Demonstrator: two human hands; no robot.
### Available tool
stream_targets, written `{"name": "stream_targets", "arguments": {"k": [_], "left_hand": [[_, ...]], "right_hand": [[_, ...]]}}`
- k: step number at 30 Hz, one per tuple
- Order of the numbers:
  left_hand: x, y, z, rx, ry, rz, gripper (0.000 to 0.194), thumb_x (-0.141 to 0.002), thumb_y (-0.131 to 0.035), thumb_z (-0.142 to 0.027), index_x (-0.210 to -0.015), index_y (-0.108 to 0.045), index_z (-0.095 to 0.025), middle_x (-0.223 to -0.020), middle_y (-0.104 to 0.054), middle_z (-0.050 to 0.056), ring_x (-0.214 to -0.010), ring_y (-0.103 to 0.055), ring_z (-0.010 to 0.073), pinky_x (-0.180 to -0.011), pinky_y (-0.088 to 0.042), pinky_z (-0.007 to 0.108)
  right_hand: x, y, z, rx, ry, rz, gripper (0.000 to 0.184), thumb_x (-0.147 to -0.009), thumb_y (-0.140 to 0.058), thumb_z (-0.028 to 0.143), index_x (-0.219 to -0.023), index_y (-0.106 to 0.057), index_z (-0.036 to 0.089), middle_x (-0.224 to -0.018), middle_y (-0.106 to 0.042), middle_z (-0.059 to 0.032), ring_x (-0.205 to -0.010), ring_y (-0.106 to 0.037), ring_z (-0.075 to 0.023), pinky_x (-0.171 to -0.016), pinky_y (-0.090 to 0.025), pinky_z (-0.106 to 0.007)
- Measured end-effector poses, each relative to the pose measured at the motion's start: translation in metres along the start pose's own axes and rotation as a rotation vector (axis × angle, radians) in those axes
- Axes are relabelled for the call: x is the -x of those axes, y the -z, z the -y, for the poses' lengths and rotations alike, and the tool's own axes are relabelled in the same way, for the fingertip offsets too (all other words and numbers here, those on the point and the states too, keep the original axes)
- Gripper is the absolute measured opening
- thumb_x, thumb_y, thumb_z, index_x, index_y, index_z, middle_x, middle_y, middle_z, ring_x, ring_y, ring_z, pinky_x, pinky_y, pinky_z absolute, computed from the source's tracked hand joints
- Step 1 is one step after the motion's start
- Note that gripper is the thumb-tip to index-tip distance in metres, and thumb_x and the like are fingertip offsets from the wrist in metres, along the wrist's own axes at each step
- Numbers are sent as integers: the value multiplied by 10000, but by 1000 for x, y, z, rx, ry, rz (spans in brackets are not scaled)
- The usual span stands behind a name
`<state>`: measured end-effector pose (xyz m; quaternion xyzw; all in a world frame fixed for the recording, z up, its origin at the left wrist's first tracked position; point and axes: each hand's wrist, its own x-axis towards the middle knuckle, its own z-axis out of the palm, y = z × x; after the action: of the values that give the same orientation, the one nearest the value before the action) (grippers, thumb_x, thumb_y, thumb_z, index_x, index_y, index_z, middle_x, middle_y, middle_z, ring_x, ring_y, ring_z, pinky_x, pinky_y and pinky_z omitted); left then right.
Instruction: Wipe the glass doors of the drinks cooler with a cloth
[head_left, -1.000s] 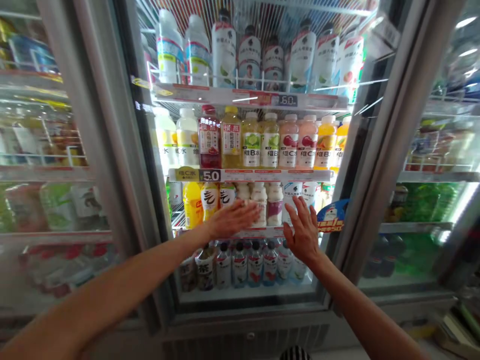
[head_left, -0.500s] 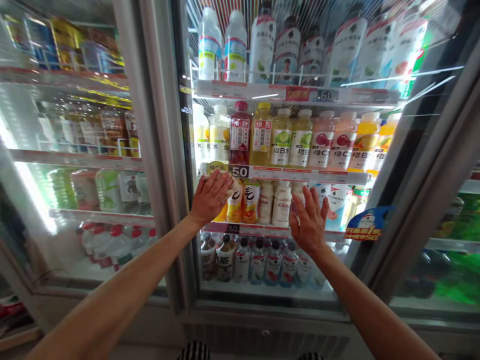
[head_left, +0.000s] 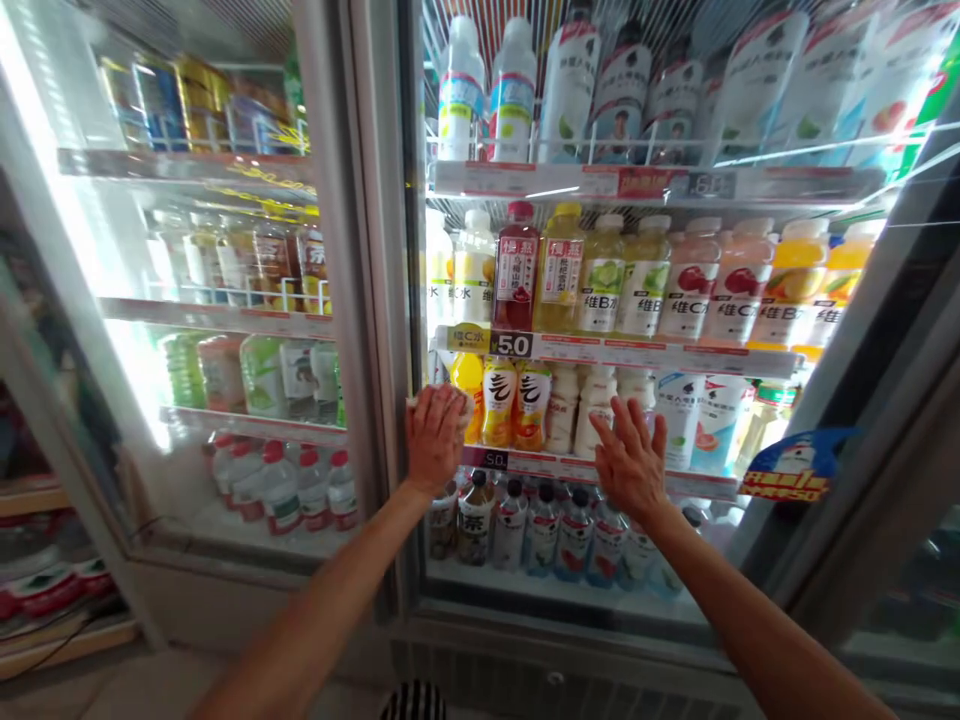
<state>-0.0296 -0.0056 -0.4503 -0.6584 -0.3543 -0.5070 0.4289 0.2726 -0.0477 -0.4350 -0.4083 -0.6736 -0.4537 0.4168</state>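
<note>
My left hand [head_left: 435, 440] lies flat over a pale, crumpled cloth [head_left: 466, 406] on the glass door [head_left: 570, 592] of a drinks fridge, close to the door's left frame. Only the edges of the cloth show around the fingers. My right hand [head_left: 632, 458] is raised at the same door with its fingers spread and nothing in it. Whether its palm touches the glass I cannot tell. Behind the glass, orange bottles [head_left: 498, 402] and white bottles [head_left: 596, 410] stand on the shelf level with my hands.
Shelves of bottled drinks fill the fridge above and below my hands. A metal door frame [head_left: 379, 300] separates this door from the left one [head_left: 277, 480]. A blue and yellow sticker [head_left: 793, 464] is at the door's lower right. A low shelf [head_left: 67, 640] stands at far left.
My left hand has slid down and left across the glass with the cloth, toward the frame. My right hand stays spread, slightly lower. The view has turned left.
</note>
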Motion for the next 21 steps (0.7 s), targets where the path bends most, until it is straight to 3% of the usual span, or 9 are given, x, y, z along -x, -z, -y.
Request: {"name": "stream_targets", "arguments": {"k": [5, 7, 11, 13, 16, 17, 19, 21], "left_hand": [[28, -1, -19, 118, -439, 115, 391, -844, -470, -203, -1223, -487, -295, -1242, -563, -2, -1310, -317, 141, -1126, -134, 391], [12, -2, -14, 108, -370, 78, 370, -853, -450, -214, -1217, -498, -264, -1236, -568, 19, -1320, -300, 160, -1121, -141, 405], [-37, -5, -14, 19, 35, -83, 423, -865, -401, -235, -1275, -445, -140, -1319, -476, 134, -1355, -212, 237, -1086, -191, 450], [-43, -8, -27, 35, -59, -70, 412, -858, -417, -224, -1265, -458, -170, -1318, -485, 102, -1358, -204, 214, -1097, -181, 428], [-37, -14, -47, 112, -450, 16, 362, -850, -454, -206, -1201, -509, -271, -1278, -533, -5, -1344, -241, 155, -1123, -139, 398], [-38, -15, -49, 125, -510, 24, 354, -850, -458, -207, -1192, -514, -282, -1267, -543, -17, -1339, -253, 148, -1127, -128, 402], [-52, -15, -43, 109, -420, -14, 366, -853, -450, -213, -1212, -501, -255, -1259, -548, 8, -1339, -251, 160, -1127, -120, 409], [-76, -15, -33, 64, -133, -128, 406, -857, -422, -220, -1261, -459, -200, -1288, -517, 66, -1346, -233, 183, -1115, -146, 413]], "right_hand": [[-3, 5, -3, -2, 43, 22, 640, -819, -488, 208, -1394, -229, 320, -1498, -199, -29, -1370, -201, -223, -1117, -92, -474], [-9, 10, -12, -10, 73, 31, 628, -825, -478, 213, -1393, -231, 316, -1494, -214, -33, -1364, -219, -221, -1114, -102, -478], [-24, 18, -36, 22, -35, -84, 615, -826, -469, 214, -1390, -243, 314, -1496, -209, -42, -1361, -226, -243, -1100, -117, -507], [-27, 18, -44, 41, -99, -119, 607, -829, -464, 223, -1390, -248, 309, -1496, -206, -48, -1363, -216, -257, -1094, -118, -521], [-22, 14, -49, 53, -91, -123, 622, -832, -463, 247, -1400, -218, 310, -1500, -195, -43, -1367, -198, -264, -1092, -119, -525], [-20, 12, -49, 61, -83, -125, 630, -831, -465, 251, -1402, -206, 314, -1500, -193, -39, -1368, -196, -262, -1093, -119, -524], [-15, 9, -49, 75, -78, -134, 635, -831, -464, 251, -1403, -196, 321, -1501, -192, -33, -1367, -201, -256, -1096, -119, -519], [-14, 8, -48, 77, -77, -140, 629, -832, -455, 250, -1403, -199, 319, -1500, -193, -32, -1367, -203, -253, -1096, -121, -517]]}}
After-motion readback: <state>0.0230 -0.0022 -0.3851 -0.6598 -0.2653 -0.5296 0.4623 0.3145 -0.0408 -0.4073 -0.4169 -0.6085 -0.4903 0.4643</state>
